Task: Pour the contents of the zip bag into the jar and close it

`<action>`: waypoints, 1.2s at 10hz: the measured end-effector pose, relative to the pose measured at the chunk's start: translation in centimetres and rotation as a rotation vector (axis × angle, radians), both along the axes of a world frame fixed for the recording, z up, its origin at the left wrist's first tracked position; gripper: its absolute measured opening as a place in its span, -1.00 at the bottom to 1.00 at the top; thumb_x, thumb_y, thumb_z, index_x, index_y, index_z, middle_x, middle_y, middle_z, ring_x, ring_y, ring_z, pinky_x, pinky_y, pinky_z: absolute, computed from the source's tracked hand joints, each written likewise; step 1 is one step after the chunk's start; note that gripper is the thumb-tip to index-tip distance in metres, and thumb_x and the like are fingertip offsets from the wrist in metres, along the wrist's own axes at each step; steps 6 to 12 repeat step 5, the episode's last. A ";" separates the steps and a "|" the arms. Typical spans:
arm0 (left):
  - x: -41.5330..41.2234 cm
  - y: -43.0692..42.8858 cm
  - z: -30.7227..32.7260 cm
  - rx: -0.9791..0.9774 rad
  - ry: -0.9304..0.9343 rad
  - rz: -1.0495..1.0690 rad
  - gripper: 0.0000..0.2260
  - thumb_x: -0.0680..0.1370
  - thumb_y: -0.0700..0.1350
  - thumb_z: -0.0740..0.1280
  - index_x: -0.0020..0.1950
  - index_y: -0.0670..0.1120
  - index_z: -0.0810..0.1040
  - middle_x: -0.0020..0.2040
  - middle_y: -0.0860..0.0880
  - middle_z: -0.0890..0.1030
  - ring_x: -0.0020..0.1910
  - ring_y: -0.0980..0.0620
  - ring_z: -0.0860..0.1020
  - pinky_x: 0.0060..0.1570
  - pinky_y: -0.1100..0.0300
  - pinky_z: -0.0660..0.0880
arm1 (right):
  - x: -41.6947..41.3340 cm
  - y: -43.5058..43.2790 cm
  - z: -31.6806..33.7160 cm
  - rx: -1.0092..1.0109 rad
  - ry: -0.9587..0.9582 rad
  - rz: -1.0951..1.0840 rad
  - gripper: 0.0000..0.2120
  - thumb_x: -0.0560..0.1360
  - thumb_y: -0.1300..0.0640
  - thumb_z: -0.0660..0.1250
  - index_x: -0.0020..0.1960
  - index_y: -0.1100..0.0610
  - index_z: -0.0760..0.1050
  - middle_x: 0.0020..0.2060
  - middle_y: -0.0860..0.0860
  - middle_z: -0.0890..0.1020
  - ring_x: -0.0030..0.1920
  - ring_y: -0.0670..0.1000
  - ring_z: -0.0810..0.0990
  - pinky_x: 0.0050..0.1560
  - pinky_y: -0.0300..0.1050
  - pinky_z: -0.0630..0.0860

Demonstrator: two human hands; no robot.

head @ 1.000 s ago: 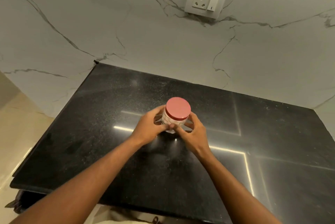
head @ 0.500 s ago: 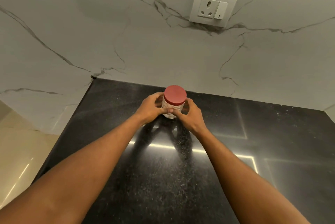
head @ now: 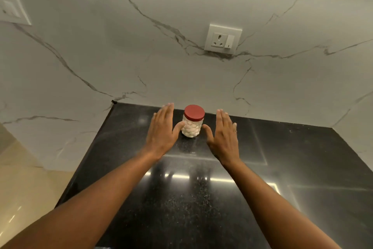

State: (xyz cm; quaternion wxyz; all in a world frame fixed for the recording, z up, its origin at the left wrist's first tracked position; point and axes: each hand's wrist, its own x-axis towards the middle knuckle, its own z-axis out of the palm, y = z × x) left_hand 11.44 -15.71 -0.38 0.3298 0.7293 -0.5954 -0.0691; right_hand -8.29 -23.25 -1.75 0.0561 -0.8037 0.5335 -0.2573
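Head view, looking down over a glossy black tabletop (head: 201, 198) against a white marble wall (head: 141, 57) with a socket plate (head: 223, 41). Clear jar (head: 191, 127) standing upright near the tabletop's far edge, filled with small white round pieces and closed by a red lid (head: 194, 112). Left hand (head: 163, 131) and right hand (head: 223, 135) flat and spread, palms down on either side of the jar, each grip open and empty, left thumb at or just beside the jar's wall, right thumb just short of it.
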 end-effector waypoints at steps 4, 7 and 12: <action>-4.5 12.5 20.8 -0.545 -0.537 0.164 -0.22 0.69 0.32 -0.03 0.69 -0.25 0.11 0.70 -0.22 0.14 0.70 -0.19 0.12 0.64 -0.25 0.07 | -5.4 10.7 19.7 -0.609 -0.025 0.109 -0.19 0.67 -0.26 0.04 0.67 0.24 -0.11 0.68 0.15 -0.06 0.68 0.14 -0.09 0.62 0.30 -0.13; -5.2 14.9 26.5 -0.587 -0.564 0.184 -0.20 0.67 0.36 -0.10 0.70 -0.20 0.12 0.71 -0.19 0.15 0.70 -0.20 0.12 0.64 -0.27 0.04 | -5.8 12.9 24.8 -0.705 -0.067 0.082 -0.21 0.68 -0.24 0.07 0.67 0.22 -0.10 0.68 0.15 -0.05 0.68 0.13 -0.11 0.62 0.30 -0.11; -5.2 14.9 26.5 -0.587 -0.564 0.184 -0.20 0.67 0.36 -0.10 0.70 -0.20 0.12 0.71 -0.19 0.15 0.70 -0.20 0.12 0.64 -0.27 0.04 | -5.8 12.9 24.8 -0.705 -0.067 0.082 -0.21 0.68 -0.24 0.07 0.67 0.22 -0.10 0.68 0.15 -0.05 0.68 0.13 -0.11 0.62 0.30 -0.11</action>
